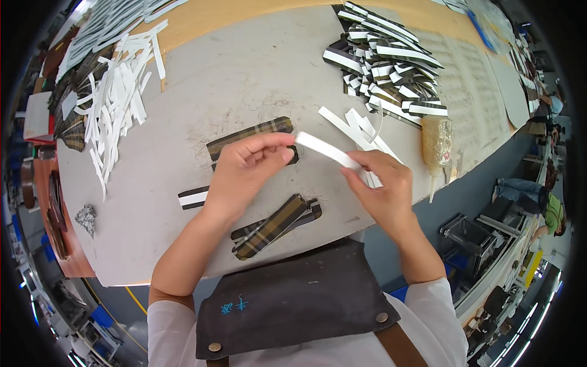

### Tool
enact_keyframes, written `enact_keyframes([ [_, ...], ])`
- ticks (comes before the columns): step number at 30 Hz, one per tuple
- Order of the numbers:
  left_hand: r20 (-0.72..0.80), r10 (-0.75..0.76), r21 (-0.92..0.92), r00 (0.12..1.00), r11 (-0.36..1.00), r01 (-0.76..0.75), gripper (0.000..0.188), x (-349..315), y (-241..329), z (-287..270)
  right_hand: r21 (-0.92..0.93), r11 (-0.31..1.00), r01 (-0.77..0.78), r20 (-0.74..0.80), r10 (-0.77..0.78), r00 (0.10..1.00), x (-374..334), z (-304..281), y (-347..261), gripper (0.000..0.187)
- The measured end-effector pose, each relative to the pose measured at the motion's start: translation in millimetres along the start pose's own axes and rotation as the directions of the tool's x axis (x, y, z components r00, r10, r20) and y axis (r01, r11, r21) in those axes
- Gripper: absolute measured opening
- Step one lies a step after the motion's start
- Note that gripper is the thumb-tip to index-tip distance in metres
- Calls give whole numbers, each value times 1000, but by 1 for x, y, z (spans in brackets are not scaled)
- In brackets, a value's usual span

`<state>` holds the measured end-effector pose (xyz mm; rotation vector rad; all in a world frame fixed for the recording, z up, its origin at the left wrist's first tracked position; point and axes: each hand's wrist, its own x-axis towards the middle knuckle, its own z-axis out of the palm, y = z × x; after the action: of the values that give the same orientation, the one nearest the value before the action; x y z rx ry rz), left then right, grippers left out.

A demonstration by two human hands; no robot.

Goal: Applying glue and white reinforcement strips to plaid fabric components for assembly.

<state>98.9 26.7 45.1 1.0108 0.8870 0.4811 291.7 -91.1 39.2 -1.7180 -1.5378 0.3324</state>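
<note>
My right hand [386, 186] pinches the right end of a narrow white strip [324, 150] between thumb and fingers. The strip bows slightly and hangs above the table. Close to its other end is my left hand [241, 168], index finger and thumb apart; I cannot tell whether the index fingertip touches it. Partly behind that hand lie brown-and-black plaid fabric pieces [251, 136]. A dark piece with a white band [194, 198] sticks out beside my left wrist. Nearer to me, more plaid pieces [269, 231] overlap. Loose white strips [342, 125] lie beyond my right hand.
A heap of dark pieces with white strips [385, 58] covers the far right. Beside it lies a nozzled bottle of yellowish contents [436, 142]. White strips [119, 98] pile at the far left, and a crumpled speckled scrap [86, 219] rests near the table's left edge.
</note>
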Motion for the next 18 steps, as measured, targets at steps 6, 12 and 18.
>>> enact_keyframes([
  [6,37,85,169,996,982,-90,27,-4,-5,-2,-339,884,-321,-212,260,942,-25,-39,37,18],
  [12,-125,133,254,983,962,-98,27,-17,-1,-28,-461,822,-334,-194,274,942,-34,-38,48,18],
  [18,-251,266,387,931,909,-155,25,-37,-12,-66,-506,790,-347,-225,267,937,-35,-44,53,17],
])
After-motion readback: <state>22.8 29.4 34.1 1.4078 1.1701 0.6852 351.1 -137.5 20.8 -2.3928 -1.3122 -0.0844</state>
